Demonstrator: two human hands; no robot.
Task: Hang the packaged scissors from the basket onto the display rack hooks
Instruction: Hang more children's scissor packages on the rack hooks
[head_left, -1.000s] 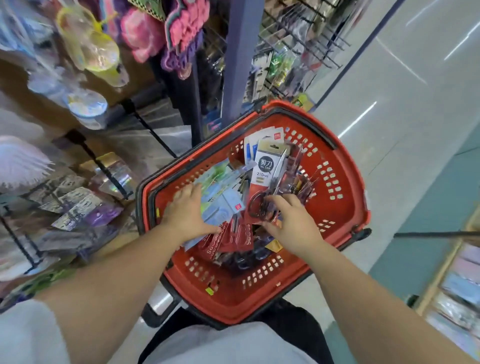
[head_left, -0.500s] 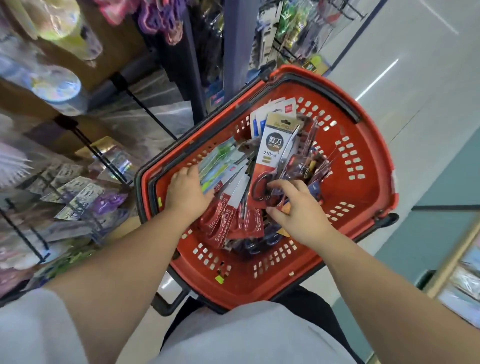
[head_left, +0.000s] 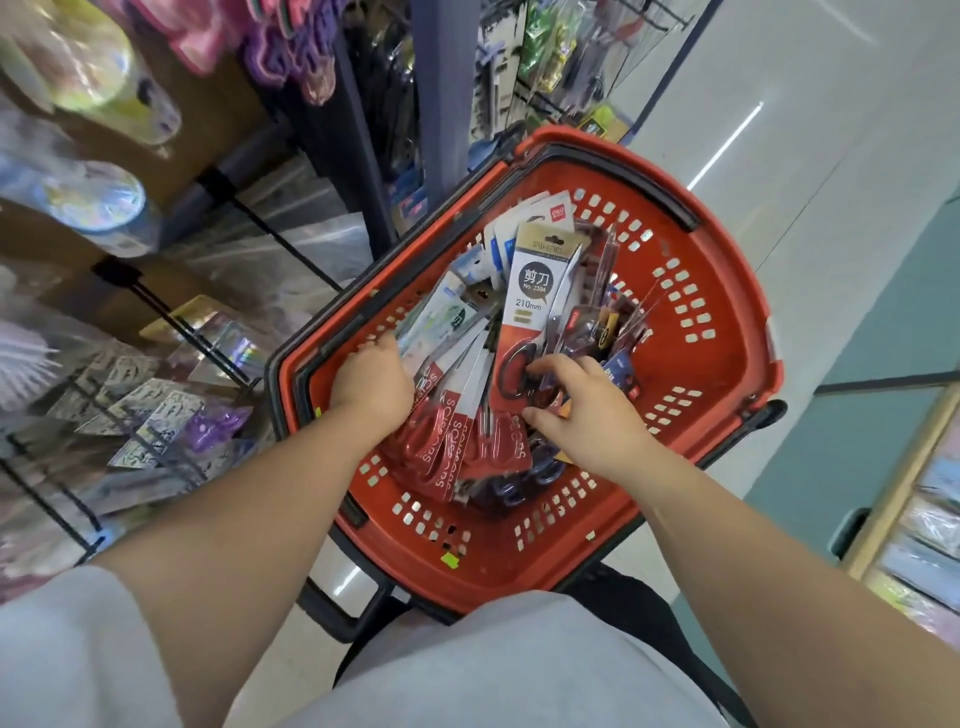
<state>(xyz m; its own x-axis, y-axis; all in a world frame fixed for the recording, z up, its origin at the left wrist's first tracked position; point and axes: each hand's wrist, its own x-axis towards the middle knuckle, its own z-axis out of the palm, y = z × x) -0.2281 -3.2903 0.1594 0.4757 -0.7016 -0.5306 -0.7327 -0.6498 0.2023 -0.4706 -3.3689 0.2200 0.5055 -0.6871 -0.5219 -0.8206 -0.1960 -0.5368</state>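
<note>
A red plastic basket (head_left: 691, 332) sits in front of me, holding several packaged scissors. My left hand (head_left: 371, 382) reaches into its left side, its fingers tucked under a fanned stack of red-and-white scissor packs (head_left: 457, 415). My right hand (head_left: 587, 410) grips the bottom end of a tall grey, white and red scissor package (head_left: 537, 301) marked 210mm, which stands tilted up out of the pile. The display rack (head_left: 524, 73) with wire hooks stands beyond the basket's far rim.
Shelving on the left carries plastic-wrapped goods, holographic cards (head_left: 156, 410) and colourful toys. A dark blue upright post (head_left: 441, 104) stands behind the basket. Pale floor (head_left: 805, 130) runs along the right, and another shelf unit (head_left: 924, 509) edges in at the far right.
My left hand has slid deeper under the left stack, fanning the red packs upward. My right hand has stayed on the tall package's bottom end. The view has shifted, so the basket appears lower and further right.
</note>
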